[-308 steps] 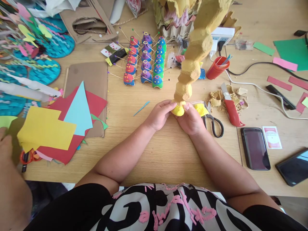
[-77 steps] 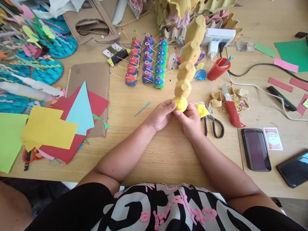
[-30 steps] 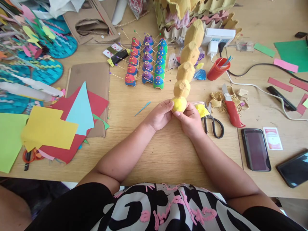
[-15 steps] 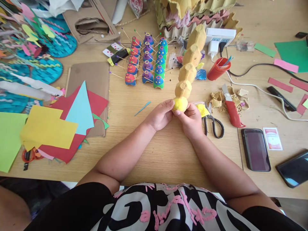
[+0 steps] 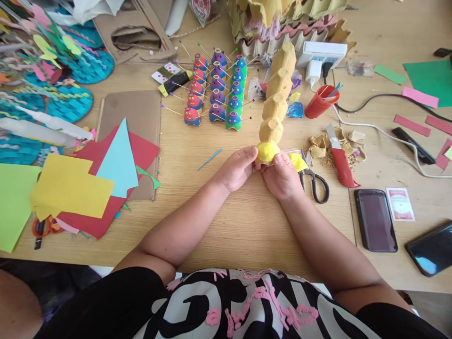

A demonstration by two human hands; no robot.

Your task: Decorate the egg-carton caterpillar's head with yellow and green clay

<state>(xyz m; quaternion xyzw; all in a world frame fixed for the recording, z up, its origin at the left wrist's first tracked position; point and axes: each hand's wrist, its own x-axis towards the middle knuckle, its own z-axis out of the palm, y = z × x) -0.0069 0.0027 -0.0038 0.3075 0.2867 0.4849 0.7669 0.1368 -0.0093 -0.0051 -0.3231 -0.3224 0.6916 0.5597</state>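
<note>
Left hand (image 5: 240, 170): is gripping the near end of the carton strip (image 5: 275, 107) from the left, thumb lying beside the yellow clay (image 5: 268, 150)
Right hand (image 5: 283, 176): is gripping that end from the right, thumb touching the clay
Strip: is reaching away over the table (image 5: 243, 226) from between the hands; whether its far end is touching down is not showing
Clay: is covering the nearest bump, probably feeling soft and denting easily
Weight: is likely being slight, the strip looking like moulded pulp
Stiffness: the bumps are probably resisting light pressure, the necks between them risking a crease
Best hold: the pale rim under the nearest bump is seeming safest for squeezing
</note>
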